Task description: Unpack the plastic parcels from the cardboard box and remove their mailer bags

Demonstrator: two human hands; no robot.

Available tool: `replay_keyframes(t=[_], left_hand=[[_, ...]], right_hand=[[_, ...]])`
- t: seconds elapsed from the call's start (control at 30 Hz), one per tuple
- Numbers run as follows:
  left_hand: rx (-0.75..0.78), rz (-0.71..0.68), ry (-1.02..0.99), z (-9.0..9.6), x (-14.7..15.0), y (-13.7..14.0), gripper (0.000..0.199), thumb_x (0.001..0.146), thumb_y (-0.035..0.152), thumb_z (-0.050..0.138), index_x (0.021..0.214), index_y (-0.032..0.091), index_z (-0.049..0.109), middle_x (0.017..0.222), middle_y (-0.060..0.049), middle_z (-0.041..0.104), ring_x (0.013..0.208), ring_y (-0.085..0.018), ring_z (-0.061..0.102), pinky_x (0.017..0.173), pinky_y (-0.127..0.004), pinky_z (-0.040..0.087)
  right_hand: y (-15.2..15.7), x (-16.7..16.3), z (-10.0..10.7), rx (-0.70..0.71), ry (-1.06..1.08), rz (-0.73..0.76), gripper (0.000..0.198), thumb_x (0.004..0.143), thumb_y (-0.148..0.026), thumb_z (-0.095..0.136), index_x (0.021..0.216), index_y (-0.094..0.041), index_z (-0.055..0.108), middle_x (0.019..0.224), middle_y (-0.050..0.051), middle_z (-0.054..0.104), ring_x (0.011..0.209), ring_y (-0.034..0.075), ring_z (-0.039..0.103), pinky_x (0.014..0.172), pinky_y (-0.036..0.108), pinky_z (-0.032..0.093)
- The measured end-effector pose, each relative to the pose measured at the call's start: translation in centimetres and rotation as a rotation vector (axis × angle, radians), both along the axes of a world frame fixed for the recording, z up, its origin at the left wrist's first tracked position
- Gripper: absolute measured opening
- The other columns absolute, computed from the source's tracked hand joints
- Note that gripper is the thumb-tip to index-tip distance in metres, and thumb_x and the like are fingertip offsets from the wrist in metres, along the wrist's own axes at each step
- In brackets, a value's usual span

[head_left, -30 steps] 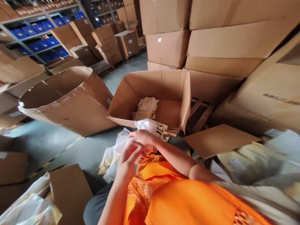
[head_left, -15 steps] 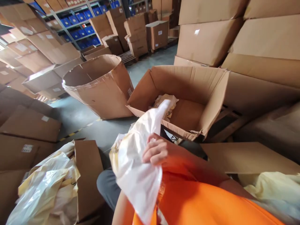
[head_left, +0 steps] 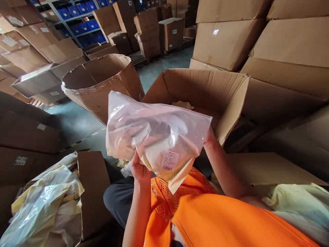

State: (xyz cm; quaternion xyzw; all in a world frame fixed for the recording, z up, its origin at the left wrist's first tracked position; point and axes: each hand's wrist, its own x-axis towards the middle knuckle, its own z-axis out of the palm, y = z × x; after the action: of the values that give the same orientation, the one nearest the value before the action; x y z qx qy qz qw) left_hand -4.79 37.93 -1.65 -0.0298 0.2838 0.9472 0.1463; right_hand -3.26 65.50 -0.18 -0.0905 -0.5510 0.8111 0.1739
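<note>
Spread out in front of me is a translucent plastic bag with beige, soft-looking contents and a white barcode label near its lower edge. My left hand pinches the bag's lower side, thumb on top. At the right end, my right hand grips the bag's edge; most of its fingers are hidden behind the plastic. Behind the bag stands an open cardboard box with a pale wrapped item partly visible inside.
A tall rounded carton stands on the left. At lower left, a box holds several plastic-wrapped packages. Stacked cartons rise at the right. More pale bags lie at lower right. Blue-bin shelves stand at the back.
The bag has been turned from an upright, bunched position to lying broad and spread, its label now facing me. My left hand has come into view and my right hand has moved right.
</note>
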Motion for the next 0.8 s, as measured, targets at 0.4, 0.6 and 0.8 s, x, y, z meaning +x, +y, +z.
replay_keyframes(t=[0.4, 0.6, 0.8], left_hand=[[-0.024, 0.228, -0.092, 2.1, 0.4, -0.1, 0.041, 0.103, 0.024, 0.036, 0.116, 0.014, 0.073, 0.113, -0.009, 0.075, 0.122, -0.02, 0.063, 0.113, -0.034, 0.044], [-0.113, 0.262, -0.113, 1.8, 0.4, 0.1, 0.035, 0.1, 0.025, 0.042, 0.108, 0.021, 0.076, 0.113, -0.005, 0.075, 0.13, -0.022, 0.058, 0.114, -0.037, 0.045], [-0.231, 0.225, -0.008, 0.7, -0.2, 0.0, 0.027, 0.096, 0.029, 0.052, 0.106, 0.031, 0.076, 0.113, -0.002, 0.075, 0.134, -0.023, 0.053, 0.118, -0.039, 0.042]], right_hand=[[-4.4, 3.5, -0.9, -0.302, -0.063, 0.477, 0.07, 0.074, -0.071, 0.068, 0.129, -0.031, 0.056, 0.12, 0.007, 0.07, 0.107, 0.03, 0.068, 0.077, 0.044, 0.062], [-7.3, 4.1, -0.5, -0.304, -0.029, 0.53, 0.072, 0.07, -0.047, 0.082, 0.135, -0.027, 0.056, 0.119, 0.007, 0.071, 0.107, 0.03, 0.069, 0.084, 0.045, 0.061], [-9.0, 3.0, -1.1, -0.174, -0.055, 0.36, 0.081, 0.064, -0.034, 0.088, 0.138, -0.027, 0.055, 0.119, 0.005, 0.071, 0.107, 0.028, 0.068, 0.096, 0.045, 0.057]])
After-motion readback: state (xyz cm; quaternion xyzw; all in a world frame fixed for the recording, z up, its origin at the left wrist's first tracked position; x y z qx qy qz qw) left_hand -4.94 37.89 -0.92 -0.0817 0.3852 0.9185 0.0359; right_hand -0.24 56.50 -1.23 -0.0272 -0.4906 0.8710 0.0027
